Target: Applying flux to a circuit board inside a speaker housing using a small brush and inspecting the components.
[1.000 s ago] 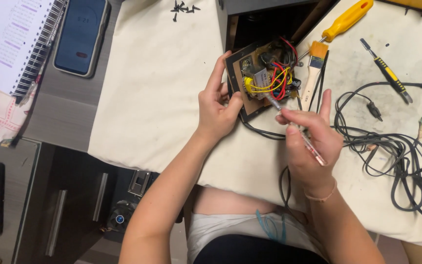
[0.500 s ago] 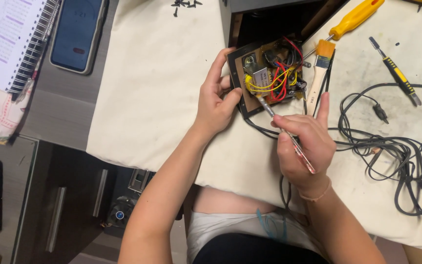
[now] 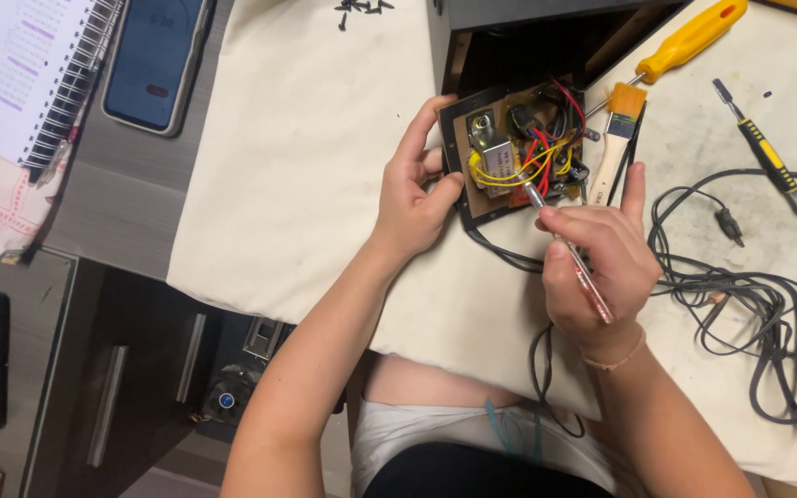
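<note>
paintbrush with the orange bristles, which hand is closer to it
Right. The right hand, holding a thin tool, sits just below the paintbrush. The left hand grips the circuit board on its far side.

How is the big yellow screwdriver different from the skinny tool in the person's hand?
The yellow screwdriver has a fat, bright yellow handle; the thin tool is slim and pinkish, like a pen. The yellow screwdriver lies untouched on the cloth; the thin tool is gripped in the right hand, its tip on the circuit board. Both are long with metal shafts.
</note>
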